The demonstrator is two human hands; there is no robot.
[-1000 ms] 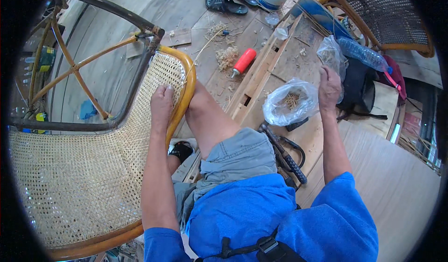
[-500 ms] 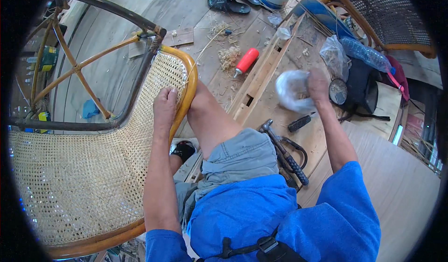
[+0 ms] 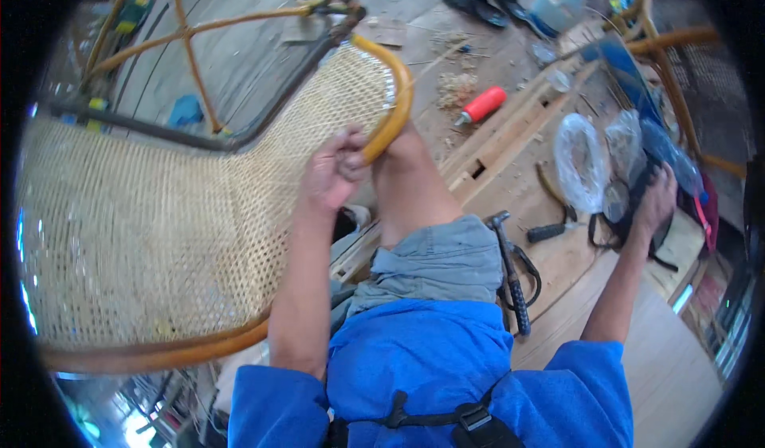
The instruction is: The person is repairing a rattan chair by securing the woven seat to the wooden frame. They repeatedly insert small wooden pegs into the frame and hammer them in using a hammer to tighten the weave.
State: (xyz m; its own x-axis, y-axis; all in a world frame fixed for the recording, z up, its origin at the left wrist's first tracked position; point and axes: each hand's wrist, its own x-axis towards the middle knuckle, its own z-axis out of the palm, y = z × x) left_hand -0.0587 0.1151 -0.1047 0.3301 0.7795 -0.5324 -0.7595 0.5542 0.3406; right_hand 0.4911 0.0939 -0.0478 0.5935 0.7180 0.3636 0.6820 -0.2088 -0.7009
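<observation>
A chair with a woven cane seat and an orange-brown rattan rim leans across my left side. My left hand is closed at the inner edge of this rim, its fingers curled against it. On the right, my right hand lies over a black bag, fingers stretched out and slightly blurred. Whether it touches anything inside the bag cannot be seen. Beside the bag rests a coil of clear plastic-like strands, apart from the hand. A round tin sits between coil and bag.
A hammer and a curved blade tool with a black handle lie by my thigh. Beyond are a slotted wooden beam, a red bottle, shavings, sandals, a plastic bottle and another rattan chair.
My right hand has left the coil, which now lies on the boards, and has moved right to the black bag. My left hand has curled its fingers at the rim. The whole view has shifted.
</observation>
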